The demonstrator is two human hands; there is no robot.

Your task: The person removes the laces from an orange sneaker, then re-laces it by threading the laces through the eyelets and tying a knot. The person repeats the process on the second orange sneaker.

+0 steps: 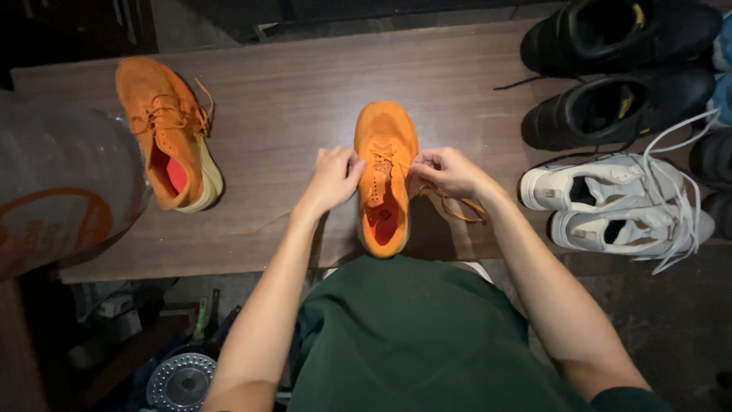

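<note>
Both hands, left hand [333, 177] and right hand [450, 171], pinch the laces of the centre-frame orange sneaker [386, 177]; uneven pull risks sliding it across the bench [305, 99].

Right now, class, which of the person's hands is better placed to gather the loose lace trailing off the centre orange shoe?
Probably the right hand. The loose orange lace trails just beneath it, right of the centre orange shoe. The left hand pinches at the shoe's other side, so would have to cross over.
</note>
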